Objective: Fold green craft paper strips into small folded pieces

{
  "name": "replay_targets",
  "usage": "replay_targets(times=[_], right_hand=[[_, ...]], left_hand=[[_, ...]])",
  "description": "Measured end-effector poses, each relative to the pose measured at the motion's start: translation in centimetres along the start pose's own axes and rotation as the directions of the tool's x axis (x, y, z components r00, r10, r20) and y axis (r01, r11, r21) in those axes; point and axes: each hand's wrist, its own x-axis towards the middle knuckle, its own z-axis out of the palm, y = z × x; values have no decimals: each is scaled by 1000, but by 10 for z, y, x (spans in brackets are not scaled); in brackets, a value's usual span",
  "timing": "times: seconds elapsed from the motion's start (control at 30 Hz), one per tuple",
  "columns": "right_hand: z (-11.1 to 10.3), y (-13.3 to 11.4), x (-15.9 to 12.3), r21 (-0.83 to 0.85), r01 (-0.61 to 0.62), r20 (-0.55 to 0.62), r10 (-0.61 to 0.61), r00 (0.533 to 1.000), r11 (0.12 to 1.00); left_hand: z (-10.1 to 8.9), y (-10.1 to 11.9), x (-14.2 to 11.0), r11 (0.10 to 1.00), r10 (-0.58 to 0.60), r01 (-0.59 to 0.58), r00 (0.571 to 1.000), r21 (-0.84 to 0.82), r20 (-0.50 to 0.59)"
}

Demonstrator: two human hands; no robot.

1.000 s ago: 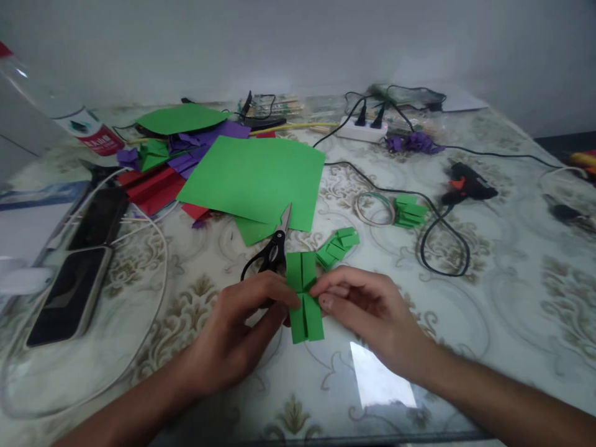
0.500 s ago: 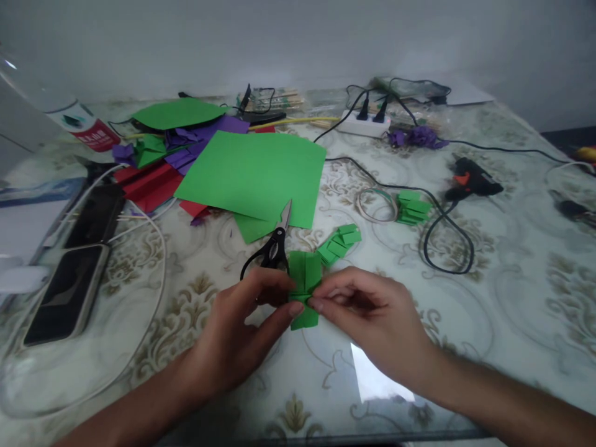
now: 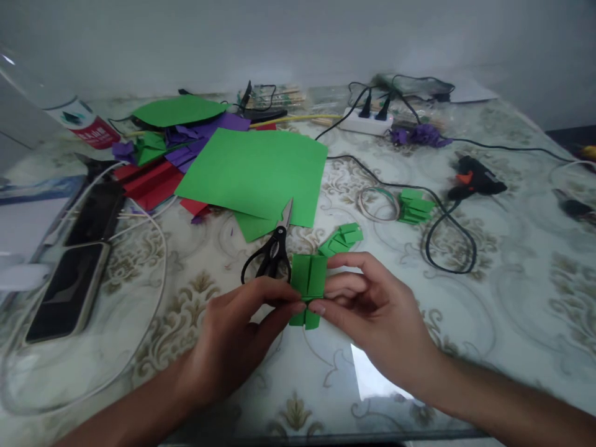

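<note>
In the head view, the only one that I am having, I am looking down on a patterned surface (image 3: 465,347). My left hand (image 3: 246,329) and my right hand (image 3: 384,316) are standing close together, and both are being closed on one creased green paper strip (image 3: 309,274). The left thumb and index finger are pinching it from the left, near its cross fold; the right thumb is pressing at the same fold, while the right index finger is resting along the upper right edge. The strip is being held in the middle, just in front of the black-handled scissors (image 3: 271,251), which are lying with the blades partly over a large green sheet (image 3: 261,171).

About the progress, I am judging by what is lying around. One folded green piece (image 3: 342,238) is resting just beyond the strip, and another pleated green bundle (image 3: 415,207) is sitting farther right, touching or nearly touching a ring-shaped roll (image 3: 379,205); these two are looking already folded. The strip is carrying its lengthwise crease, but its cross fold is seeming not yet finished, so I am thinking that some folding is remaining. The black glue gun (image 3: 479,178) is lying apart on the right, untouched.
</note>
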Motion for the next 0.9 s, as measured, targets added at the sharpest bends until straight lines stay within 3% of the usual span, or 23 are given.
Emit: replay_targets(times=[0.2,0.43,0.53,0.77,0.9], right_hand=[[-1,2,0,-44,31,-30,-33,999,999],[-2,-1,1,-56,25,-64,-29,998,998],[-2,-2,2,-91,47,-85,-54,995,995],[-2,-1,-1,-243,133,-81,-157,984,961],[-1,-1,-2,-314,173,-106,-215,971,934]], left_hand=[[0,1,-3,1000,-2,3,1000,26,-19],[0,-1,-7,989,-137,136,990,-58,-21],[-2,2,-3,992,-126,126,992,-29,14],[0,2,-3,991,-118,116,993,-59,-22],[1,2,-1,935,-262,258,965,-244,15]])
